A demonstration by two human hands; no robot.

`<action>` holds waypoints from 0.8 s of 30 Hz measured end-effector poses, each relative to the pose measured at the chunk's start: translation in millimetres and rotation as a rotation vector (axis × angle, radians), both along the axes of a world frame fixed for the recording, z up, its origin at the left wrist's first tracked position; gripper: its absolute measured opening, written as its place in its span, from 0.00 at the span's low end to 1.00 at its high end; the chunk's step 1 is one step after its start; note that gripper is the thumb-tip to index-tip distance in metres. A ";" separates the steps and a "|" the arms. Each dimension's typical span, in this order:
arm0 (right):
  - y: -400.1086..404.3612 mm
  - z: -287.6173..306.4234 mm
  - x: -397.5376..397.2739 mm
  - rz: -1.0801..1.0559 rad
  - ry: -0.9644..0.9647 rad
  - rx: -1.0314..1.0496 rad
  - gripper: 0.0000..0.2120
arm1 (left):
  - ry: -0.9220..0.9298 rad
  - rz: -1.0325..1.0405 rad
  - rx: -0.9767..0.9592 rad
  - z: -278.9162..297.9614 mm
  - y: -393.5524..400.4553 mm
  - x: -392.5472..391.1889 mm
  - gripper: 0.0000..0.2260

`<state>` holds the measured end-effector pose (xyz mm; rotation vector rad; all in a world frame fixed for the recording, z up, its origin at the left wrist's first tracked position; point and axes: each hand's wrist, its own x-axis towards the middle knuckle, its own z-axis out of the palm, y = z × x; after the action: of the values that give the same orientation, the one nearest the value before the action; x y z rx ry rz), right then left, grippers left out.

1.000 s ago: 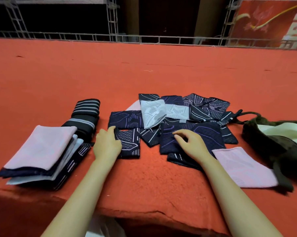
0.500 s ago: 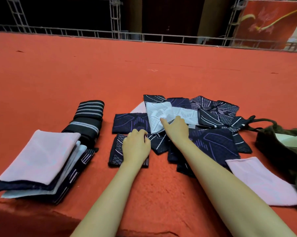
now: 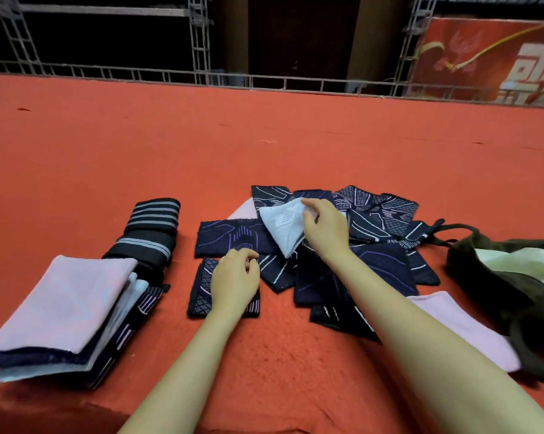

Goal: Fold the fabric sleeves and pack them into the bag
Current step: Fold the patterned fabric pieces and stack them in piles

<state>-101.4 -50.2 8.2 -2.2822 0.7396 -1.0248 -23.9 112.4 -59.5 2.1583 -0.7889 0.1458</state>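
Two hands are at work over the loose pile of sleeves (image 3: 352,245) in the middle of the red desk (image 3: 264,145): your right hand (image 3: 325,228) pinches the far edge of the pale grey sleeve (image 3: 283,227) on top of the pile, fingers curled round it, while your left hand (image 3: 234,278) rests with loosely curled fingers on a small folded dark sleeve (image 3: 201,292) at the near left of the pile; whether it actually grips that cloth you cannot tell from here. To do this step well, lift the grey sleeve clear of the dark patterned ones beneath before you fold, since they overlap and one may drag along with it; then lay it flat, bring edge to edge and press the crease down. The finished stack (image 3: 64,311), pink on top, lies at the near left, with a striped black roll (image 3: 151,230) just beyond it. The bag (image 3: 496,277) sits open at the far right with pale cloth showing inside, and a pink sleeve (image 3: 461,327) lies between it and the pile, touching the bag's near side. Your right forearm crosses the pile, so mind it does not sweep the dark sleeves askew as you draw back.
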 end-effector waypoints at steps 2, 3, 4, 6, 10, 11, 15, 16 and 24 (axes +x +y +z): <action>1.4 21.9 -17.1 0.097 -0.007 -0.117 0.15 | 0.030 -0.013 -0.040 3.2 1.0 -1.8 0.09; 3.0 32.8 -26.0 0.144 -0.014 -0.150 0.15 | 0.044 -0.011 -0.062 5.1 0.9 -1.5 0.09; 4.3 42.8 -34.8 0.191 -0.010 -0.171 0.15 | 0.062 -0.011 -0.078 5.9 0.1 0.3 0.10; 6.9 58.7 -51.8 0.248 0.008 -0.202 0.15 | 0.092 -0.022 -0.107 8.6 -3.0 2.6 0.11; 11.7 81.8 -83.4 0.277 -0.067 -0.301 0.13 | 0.177 -0.090 -0.270 23.2 -14.8 -4.2 0.10; 13.7 87.4 -89.8 0.289 -0.096 -0.304 0.12 | 0.239 -0.110 -0.327 27.2 -19.5 -8.8 0.10; 22.1 109.5 -109.4 0.319 -0.242 -0.196 0.11 | 0.728 -0.270 -0.403 39.6 -45.1 -29.6 0.16; 22.5 112.8 -112.8 0.324 -0.267 -0.154 0.12 | 0.877 -0.331 -0.445 43.5 -50.4 -36.6 0.19; -18.2 67.4 -121.9 0.037 -0.388 0.413 0.16 | 0.873 -0.319 -0.523 35.9 -65.0 -58.9 0.14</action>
<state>-223.3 -68.4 75.6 -1.6778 0.6674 -1.1321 -82.8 47.4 -23.5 1.3620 -0.4801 -0.6463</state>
